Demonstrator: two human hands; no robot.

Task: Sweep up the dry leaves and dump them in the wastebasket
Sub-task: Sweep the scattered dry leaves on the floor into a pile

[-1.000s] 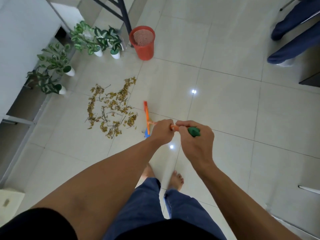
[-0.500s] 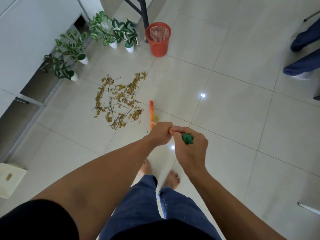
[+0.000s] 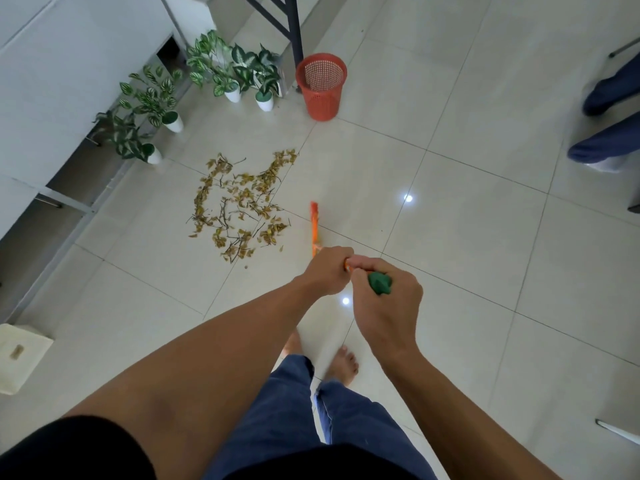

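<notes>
Dry yellow-brown leaves and twigs point(image 3: 239, 206) lie scattered on the pale tiled floor. An orange mesh wastebasket point(image 3: 321, 86) stands upright beyond them, next to a dark post. I hold a broom with an orange handle and a green end cap point(image 3: 380, 283). Its orange head point(image 3: 315, 225) rests on the floor just right of the leaves. My left hand point(image 3: 329, 270) grips the handle lower down. My right hand point(image 3: 388, 306) grips its top, with the green cap poking out. My hands hide most of the handle.
Several potted plants in white pots point(image 3: 239, 74) stand along a white cabinet point(image 3: 52, 81) at the left. A dark metal post point(image 3: 294, 32) rises behind the basket. Another person's blue-trousered legs point(image 3: 606, 140) are at the right edge. A cream box point(image 3: 17, 355) sits at lower left.
My view has shifted, so the leaves, plants and basket sit further right and lower in frame. Both hands have kept their grip on the broom; its head stays right of the leaves.
</notes>
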